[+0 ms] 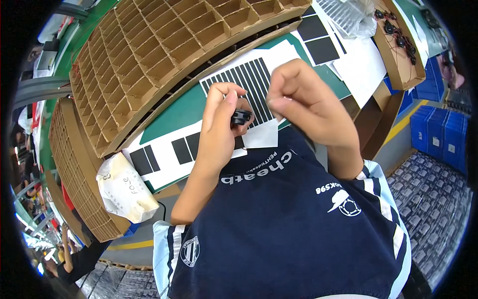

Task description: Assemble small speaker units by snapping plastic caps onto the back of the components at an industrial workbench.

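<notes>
My left hand (217, 122) is closed round a small round black part (241, 117), which shows between the thumb and curled fingers. To its right, my right hand (311, 107) is raised with thumb and fingers pinched together. Whatever those fingertips hold, if anything, is too small to make out. Beneath both hands lies a white sheet with long black strips (256, 82). A loose white paper piece (263, 135) sits just below my left hand's fingers.
A large cardboard tray with divider cells (164, 42) stands at the back left, and another divided tray (79, 169) is at far left. A white wrapped bundle (124, 187) rests at the green mat's (172, 122) left end. At right, an open cardboard box (406, 74) holds wired black parts.
</notes>
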Motion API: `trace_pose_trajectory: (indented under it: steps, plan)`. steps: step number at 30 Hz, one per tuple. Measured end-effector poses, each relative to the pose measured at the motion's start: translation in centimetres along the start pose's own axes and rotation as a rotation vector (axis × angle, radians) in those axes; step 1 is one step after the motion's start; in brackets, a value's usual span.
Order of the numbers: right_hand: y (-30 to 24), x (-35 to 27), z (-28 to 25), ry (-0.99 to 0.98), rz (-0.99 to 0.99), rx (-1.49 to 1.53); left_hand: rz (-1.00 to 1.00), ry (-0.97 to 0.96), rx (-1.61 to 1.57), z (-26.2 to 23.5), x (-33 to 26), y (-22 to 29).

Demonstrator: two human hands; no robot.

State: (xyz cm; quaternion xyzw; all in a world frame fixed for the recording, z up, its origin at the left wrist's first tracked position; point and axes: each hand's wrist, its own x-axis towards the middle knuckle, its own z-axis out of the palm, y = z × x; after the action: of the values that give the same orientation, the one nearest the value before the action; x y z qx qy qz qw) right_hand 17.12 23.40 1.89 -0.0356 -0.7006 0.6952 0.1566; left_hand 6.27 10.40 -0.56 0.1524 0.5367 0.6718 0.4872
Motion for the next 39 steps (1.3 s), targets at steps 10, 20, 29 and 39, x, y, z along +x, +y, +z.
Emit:
trace_pose_trajectory:
  steps: [10,20,29,39]
  plan:
    - [0.6,0.4,1.0,-0.087,0.032,0.022,0.098,0.037,0.064,0.8,-1.0,0.5]
    - [0.9,0.7,1.0,-0.088,0.011,-0.041,0.135,0.050,0.107,0.7,-1.2,0.3]
    - [0.9,1.2,0.9,-0.051,-0.236,-0.470,0.294,0.082,0.090,1.4,-1.3,0.9]
    - [0.9,1.3,1.5,0.214,-0.400,-0.813,0.487,0.212,0.303,0.2,-0.4,1.6]
